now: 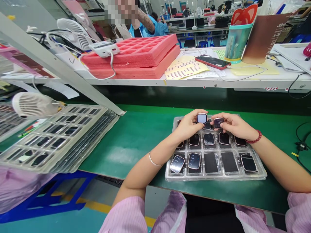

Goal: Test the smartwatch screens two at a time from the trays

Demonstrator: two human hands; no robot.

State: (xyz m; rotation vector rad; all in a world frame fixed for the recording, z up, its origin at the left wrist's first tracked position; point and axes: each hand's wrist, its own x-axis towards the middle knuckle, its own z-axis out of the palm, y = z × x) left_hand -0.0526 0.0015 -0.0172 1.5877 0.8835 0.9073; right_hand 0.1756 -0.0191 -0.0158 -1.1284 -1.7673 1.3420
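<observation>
My left hand (191,124) pinches a smartwatch body (201,118) with a pale, lit screen. Close beside it, my right hand (230,124) grips another smartwatch body (218,122), whose dark screen shows small text. Both are held just above the far row of a clear plastic tray (184,177). Strapless watches lie in many of its compartments, among them a watch with a lit screen (194,160) in the near row and a dark one (248,162) at the near right. Two near-row compartments show only their dark bottoms. My hands cover part of the far row.
A stack of similar trays (80,142) stands on the left, with a white fan (36,104) by it. Above the green bench (136,139), a shelf holds red foam trays (131,61), a phone (212,62) and a teal cup (239,42). Black cable (302,145) lies at right.
</observation>
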